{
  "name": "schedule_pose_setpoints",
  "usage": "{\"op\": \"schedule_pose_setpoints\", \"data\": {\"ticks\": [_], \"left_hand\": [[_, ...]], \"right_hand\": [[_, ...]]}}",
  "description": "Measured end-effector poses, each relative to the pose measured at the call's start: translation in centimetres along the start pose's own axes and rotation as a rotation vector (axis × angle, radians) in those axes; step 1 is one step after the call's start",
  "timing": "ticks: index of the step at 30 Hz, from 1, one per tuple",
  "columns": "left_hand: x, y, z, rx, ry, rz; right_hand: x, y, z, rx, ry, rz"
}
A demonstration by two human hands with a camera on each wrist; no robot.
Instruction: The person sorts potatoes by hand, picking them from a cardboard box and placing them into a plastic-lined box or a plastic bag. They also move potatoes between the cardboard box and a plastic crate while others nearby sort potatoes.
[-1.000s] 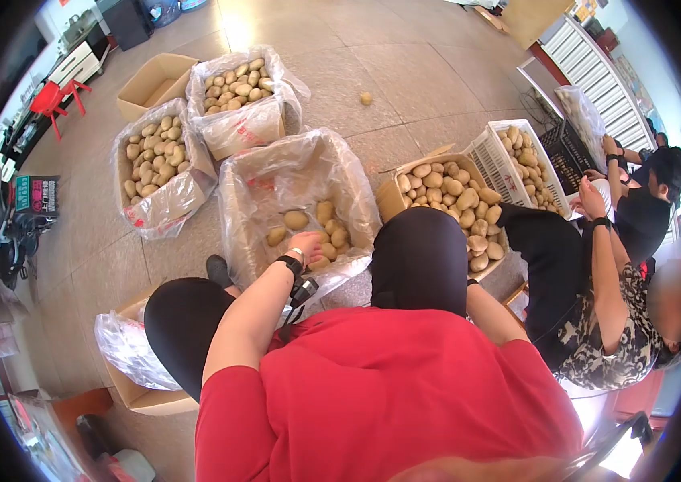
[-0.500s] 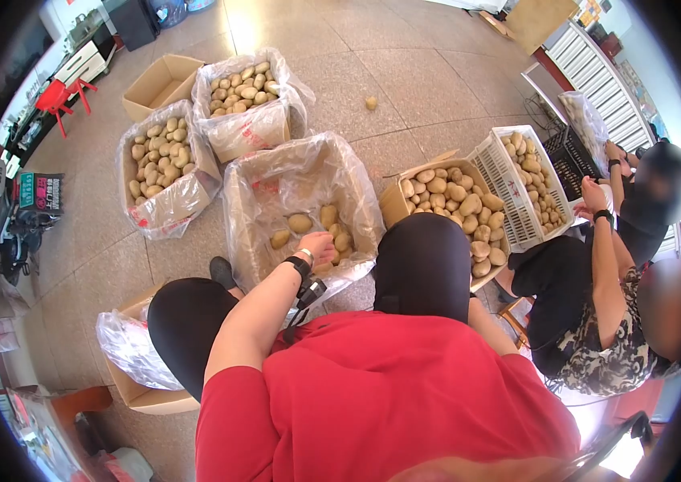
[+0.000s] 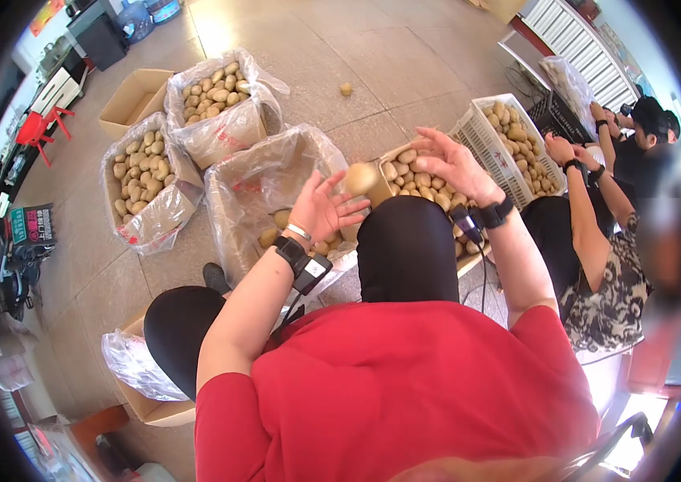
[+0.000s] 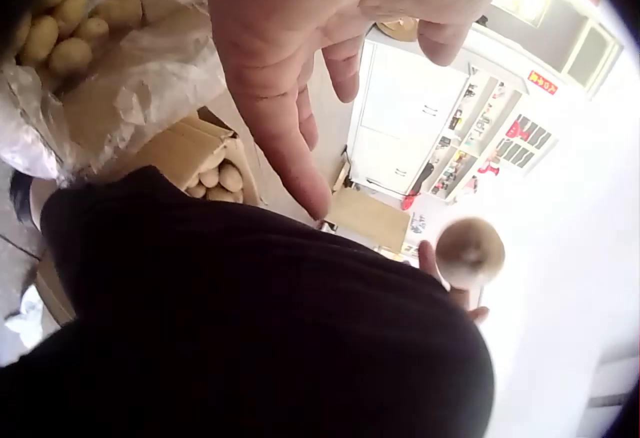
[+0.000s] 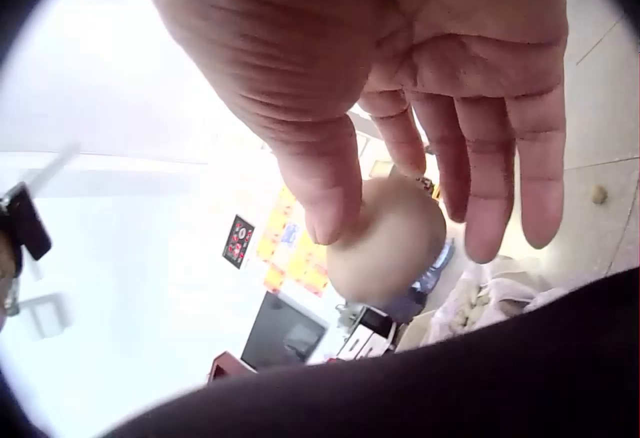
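Potato [image 3: 362,178] hung between left hand [image 3: 323,210] and right hand [image 3: 461,167], both with fingers apart, as a knee [image 3: 406,245] stood between the plastic-lined box [image 3: 232,207] and a potato-filled carton [image 3: 380,191].

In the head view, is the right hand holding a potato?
No, the right hand is open, with a gap between it and the potato near the left hand.

- I'm looking into an indoor workroom or small shop; I can't tell which.
- My head view gives me a tiled floor [image 3: 389,50], plastic-lined boxes [image 3: 232,140] and a white crate [image 3: 479,146] holding potatoes [image 3: 144,173].
- I also make out big water jugs [image 3: 136,22] and red seating [image 3: 33,128].
- My left wrist view shows filled shelves [image 4: 478,128].
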State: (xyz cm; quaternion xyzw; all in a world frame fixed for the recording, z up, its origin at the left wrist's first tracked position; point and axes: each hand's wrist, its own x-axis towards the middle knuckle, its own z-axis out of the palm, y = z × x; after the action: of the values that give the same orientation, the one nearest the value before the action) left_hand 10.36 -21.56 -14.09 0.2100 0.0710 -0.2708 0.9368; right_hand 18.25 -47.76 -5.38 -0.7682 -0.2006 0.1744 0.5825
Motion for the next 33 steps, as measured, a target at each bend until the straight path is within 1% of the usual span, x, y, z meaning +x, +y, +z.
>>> {"op": "schedule_pose_setpoints", "data": {"ticks": [1,2,3,4,5,7,8,9,10,11,12,13,15,16,17,18,20,23,24,26,27,29,30,32,33], "left_hand": [[0.1,-0.1,-1.1,-0.004,0.001,-0.011],[0.3,-0.2,-2.9,0.016,0.026,0.005],[0.4,-0.4,-4.9,0.035,0.053,0.023],[-0.3,-0.7,-6.1,0.038,0.118,-0.015],[-0.2,-1.1,-7.9,0.033,0.128,-0.021],[-0.2,-1.7,-11.4,0.173,0.567,-0.091],[-0.5,-2.2,-13.0,0.171,0.575,-0.100],[-1.0,-2.7,-14.6,0.327,0.686,-0.108],[-1.6,-3.1,-15.5,0.485,0.796,-0.118],[-3.7,-3.4,-16.4,0.492,0.763,-0.116],[-4.2,-3.8,-16.9,0.542,0.844,-0.162],[-4.3,-4.0,-17.4,0.591,0.928,-0.206],[-4.8,-3.8,-18.7,0.599,0.917,-0.240],[-4.7,-3.9,-19.3,0.574,0.916,-0.215],[-4.6,-4.0,-20.0,0.550,0.914,-0.192],[-5.9,-3.9,-20.1,0.557,0.885,-0.188],[-5.9,-3.8,-20.6,0.466,0.876,0.004],[-6.0,-3.1,-21.4,0.378,0.865,0.038],[-5.9,-3.1,-21.3,0.377,0.863,0.042],[-6.0,-3.4,-20.8,0.454,0.926,0.055],[-5.9,-3.5,-21.3,0.451,0.925,0.058],[-5.9,-3.7,-22.3,0.550,0.807,-0.034],[-6.0,-3.8,-22.1,0.547,0.806,-0.031],[-6.2,-4.5,-21.2,0.459,0.746,-0.134],[-6.4,-4.7,-20.4,0.455,0.744,-0.130]], "right_hand": [[0.2,1.6,-0.3,-0.170,0.062,-0.020],[-0.1,3.6,-0.7,-0.411,0.124,-0.015],[-0.9,5.8,-0.7,-0.409,0.122,-0.004],[-2.4,7.5,-0.2,-0.651,0.106,0.168],[-3.4,9.9,-0.1,-0.884,0.079,0.341],[-7.6,13.5,0.6,-0.773,-0.081,0.237],[-10.0,21.7,-0.1,-0.688,-0.070,0.272],[-11.5,24.6,0.2,-0.642,-0.066,0.292],[-12.5,24.7,1.3,-0.596,-0.062,0.311],[-15.1,22.9,3.3,-0.832,-0.051,0.390],[-15.8,22.0,4.2,-1.041,-0.068,0.472],[-16.3,22.9,4.2,-1.031,-0.072,0.474],[-17.0,22.9,4.9,-1.227,-0.015,0.194],[-16.8,22.6,5.0,-1.223,-0.012,0.196],[-16.3,22.4,4.9,-1.152,-0.044,0.400],[-17.1,20.5,6.1,-1.093,-0.052,0.606],[-16.9,20.9,6.0,-1.087,-0.052,0.618],[-16.9,21.8,5.9,-1.097,-0.019,0.629],[-16.9,22.1,5.8,-1.096,-0.009,0.629],[-17.3,22.5,5.7,-1.100,0.020,0.636],[-17.4,22.7,5.6,-1.103,0.029,0.640],[-17.7,23.1,5.6,-1.111,0.051,0.638],[-18.0,23.4,5.5,-1.111,0.061,0.640],[-18.7,23.7,5.4,-1.115,0.086,0.639],[-18.9,24.0,5.3,-1.119,0.093,0.642]]}}
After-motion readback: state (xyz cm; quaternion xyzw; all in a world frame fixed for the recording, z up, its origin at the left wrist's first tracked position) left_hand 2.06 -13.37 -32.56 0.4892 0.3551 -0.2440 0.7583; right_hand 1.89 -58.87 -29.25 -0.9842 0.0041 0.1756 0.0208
